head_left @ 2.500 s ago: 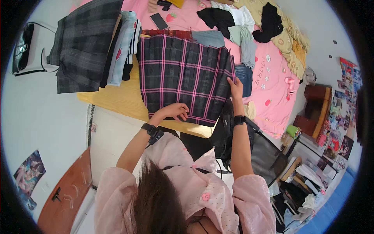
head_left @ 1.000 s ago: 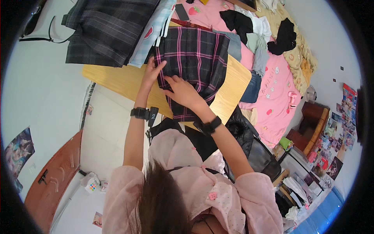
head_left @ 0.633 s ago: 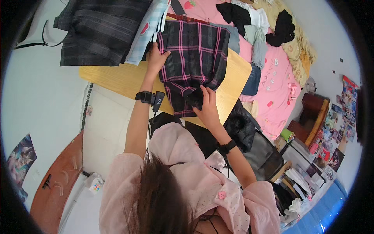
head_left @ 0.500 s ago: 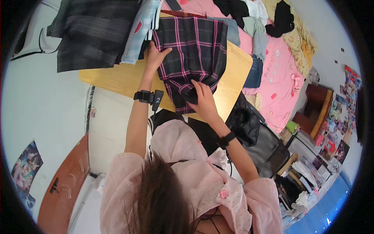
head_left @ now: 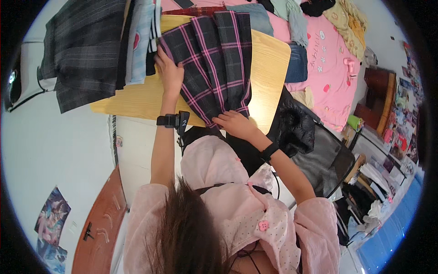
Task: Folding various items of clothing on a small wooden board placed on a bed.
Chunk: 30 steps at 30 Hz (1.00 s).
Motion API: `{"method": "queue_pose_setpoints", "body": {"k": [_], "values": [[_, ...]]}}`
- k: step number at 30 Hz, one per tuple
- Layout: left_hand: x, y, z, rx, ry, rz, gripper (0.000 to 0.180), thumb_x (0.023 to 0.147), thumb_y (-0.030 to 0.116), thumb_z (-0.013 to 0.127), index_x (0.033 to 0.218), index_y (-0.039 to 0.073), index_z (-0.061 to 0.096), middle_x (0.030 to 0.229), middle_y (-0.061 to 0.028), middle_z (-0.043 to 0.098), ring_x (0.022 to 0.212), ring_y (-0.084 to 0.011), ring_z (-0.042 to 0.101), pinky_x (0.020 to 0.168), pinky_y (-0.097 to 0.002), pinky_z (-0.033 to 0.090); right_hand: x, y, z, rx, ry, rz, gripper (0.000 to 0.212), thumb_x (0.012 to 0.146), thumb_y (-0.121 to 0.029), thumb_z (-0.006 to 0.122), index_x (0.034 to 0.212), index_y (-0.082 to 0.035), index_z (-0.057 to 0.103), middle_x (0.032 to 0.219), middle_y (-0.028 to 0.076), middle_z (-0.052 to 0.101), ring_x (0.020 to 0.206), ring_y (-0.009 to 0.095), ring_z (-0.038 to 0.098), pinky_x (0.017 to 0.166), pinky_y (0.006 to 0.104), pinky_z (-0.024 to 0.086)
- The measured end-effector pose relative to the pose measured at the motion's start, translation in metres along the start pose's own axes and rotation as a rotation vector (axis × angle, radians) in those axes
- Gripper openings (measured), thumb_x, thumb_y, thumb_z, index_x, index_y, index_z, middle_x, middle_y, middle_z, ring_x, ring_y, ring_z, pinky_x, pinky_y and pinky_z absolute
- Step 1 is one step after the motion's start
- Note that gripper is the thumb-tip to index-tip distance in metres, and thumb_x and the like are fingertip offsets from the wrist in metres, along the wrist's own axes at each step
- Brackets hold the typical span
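A dark pleated skirt (head_left: pixel 214 64) with pink plaid lines lies on the light wooden table (head_left: pixel 269 68), wider at its far end and narrower near me. My left hand (head_left: pixel 169 77) is at its left edge, thumb spread away from the fingers; the fingertips reach the border between the skirt and the clothes beside it. At the skirt's near end, my right hand (head_left: pixel 235 124) has its fingers closed over the edge of the cloth. Its thumb is hidden.
Left on the table stand folded clothes (head_left: pixel 139 45) and a dark grey pleated garment (head_left: pixel 86 55) overhanging the edge. Jeans (head_left: pixel 255 18) lie behind. At right are a pink bed (head_left: pixel 326 86) with clothes, and a chair (head_left: pixel 324 160) bearing a black puffy jacket (head_left: pixel 294 128).
The bunched near part of the skirt is now flattened, and its pleats fan out. My right hand has moved from the bunched cloth to the near edge. The view has shifted slightly.
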<state>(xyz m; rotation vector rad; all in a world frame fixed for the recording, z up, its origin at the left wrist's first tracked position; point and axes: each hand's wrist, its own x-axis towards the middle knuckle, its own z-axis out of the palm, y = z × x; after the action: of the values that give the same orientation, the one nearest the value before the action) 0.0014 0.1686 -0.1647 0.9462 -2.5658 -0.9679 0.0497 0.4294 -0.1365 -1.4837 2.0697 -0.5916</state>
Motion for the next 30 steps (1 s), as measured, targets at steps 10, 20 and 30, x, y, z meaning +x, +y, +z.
{"method": "queue_pose_setpoints", "body": {"k": [10, 20, 30], "values": [[-0.093, 0.1, 0.055, 0.054, -0.597, 1.474, 0.043, 0.081, 0.022, 0.053, 0.12, 0.004, 0.051, 0.131, -0.0083, 0.048, 0.126, -0.0205, 0.04, 0.108, -0.0393, 0.027, -0.003, 0.005, 0.014, -0.03, 0.114, -0.077, 0.037, 0.075, -0.014, 0.058, 0.111, -0.008, 0.058, 0.097, 0.009, 0.063, 0.097, 0.025, 0.058, 0.087, 0.0385, 0.045], [-0.049, 0.076, 0.081, 0.266, -0.475, 0.978, 0.053, 0.089, 0.033, 0.049, 0.136, 0.01, 0.039, 0.142, -0.0072, 0.037, 0.133, -0.0213, 0.031, 0.11, -0.0421, 0.02, -0.007, 0.005, -0.003, 0.298, -0.113, 0.209, 0.033, 0.08, -0.025, 0.062, 0.105, -0.005, 0.056, 0.094, 0.015, 0.062, 0.088, 0.034, 0.061, 0.077, 0.0403, 0.048], [0.032, 0.055, 0.086, 0.549, -0.107, 0.769, 0.052, 0.093, 0.035, 0.04, 0.139, 0.012, 0.035, 0.145, -0.0064, 0.032, 0.136, -0.0254, 0.025, 0.11, -0.052, 0.012, -0.029, 0.034, -0.038, 0.07, 0.791, 0.707, 0.037, 0.079, -0.018, 0.066, 0.106, 0.002, 0.051, 0.103, 0.02, 0.055, 0.092, 0.038, 0.056, 0.077, 0.0417, 0.047]]}}
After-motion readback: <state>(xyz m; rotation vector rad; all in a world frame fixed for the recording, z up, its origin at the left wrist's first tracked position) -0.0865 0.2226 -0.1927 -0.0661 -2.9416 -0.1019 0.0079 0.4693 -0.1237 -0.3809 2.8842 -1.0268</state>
